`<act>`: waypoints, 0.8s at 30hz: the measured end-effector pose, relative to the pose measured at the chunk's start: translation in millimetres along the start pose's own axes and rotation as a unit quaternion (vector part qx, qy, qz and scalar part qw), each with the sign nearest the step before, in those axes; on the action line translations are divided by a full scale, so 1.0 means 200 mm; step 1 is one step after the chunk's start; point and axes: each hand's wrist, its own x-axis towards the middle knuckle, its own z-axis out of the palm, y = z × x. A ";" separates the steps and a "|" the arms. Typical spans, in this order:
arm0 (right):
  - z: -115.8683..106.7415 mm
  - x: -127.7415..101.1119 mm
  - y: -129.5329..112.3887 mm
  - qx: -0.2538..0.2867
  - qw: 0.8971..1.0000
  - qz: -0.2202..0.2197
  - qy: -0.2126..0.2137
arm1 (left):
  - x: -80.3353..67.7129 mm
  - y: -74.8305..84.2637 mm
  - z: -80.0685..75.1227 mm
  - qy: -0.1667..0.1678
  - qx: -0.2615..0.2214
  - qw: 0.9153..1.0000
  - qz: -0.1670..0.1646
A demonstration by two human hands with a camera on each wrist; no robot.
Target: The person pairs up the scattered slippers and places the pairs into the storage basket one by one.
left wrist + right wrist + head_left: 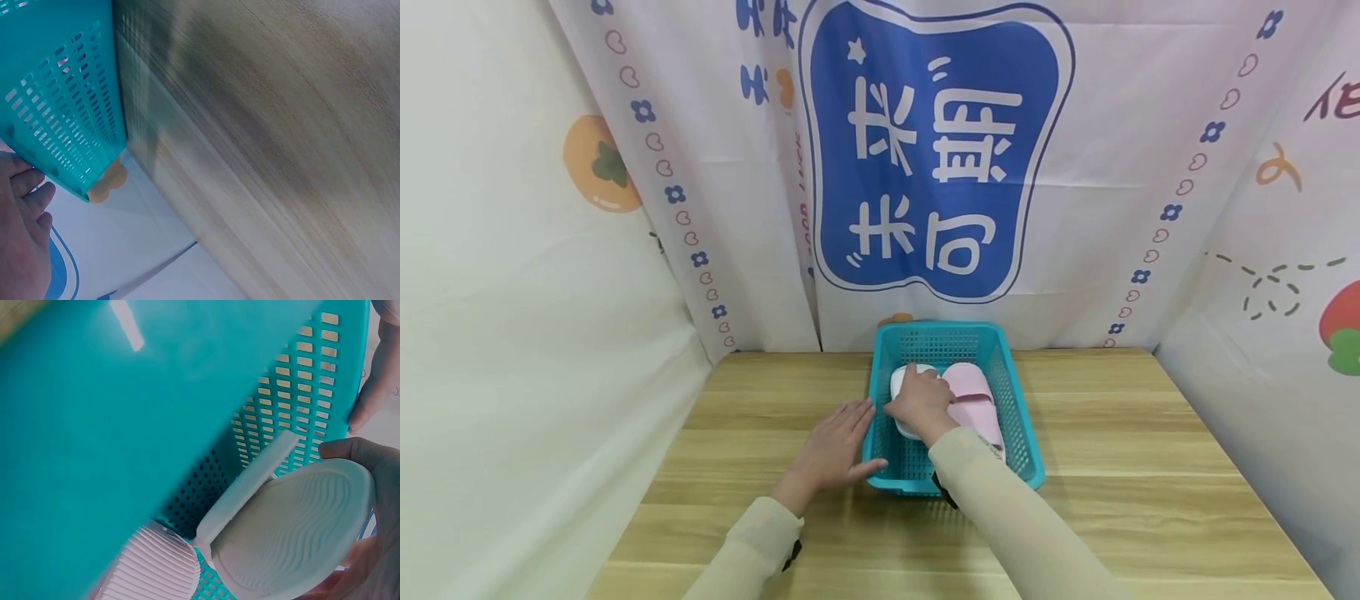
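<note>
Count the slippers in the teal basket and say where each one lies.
2: a white slipper on the left under the right hand; a pink slipper on the right. None seems hidden.

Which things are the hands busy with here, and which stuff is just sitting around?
In use:
- right hand gripping the white slipper
- pink slipper beside it in the basket
- teal basket holding both slippers
- left hand resting flat against the basket's side

Just around:
- wooden table
- printed curtain behind
</note>
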 end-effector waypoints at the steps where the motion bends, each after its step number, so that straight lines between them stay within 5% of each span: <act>1: 0.00 0.00 0.00 -0.001 1.000 0.000 0.001 | 0.00 0.00 0.00 0.000 0.000 1.000 0.000; 24: -0.01 0.00 -0.03 -0.017 0.999 -0.027 -0.014 | 0.00 0.01 -0.01 -0.001 0.001 1.000 -0.005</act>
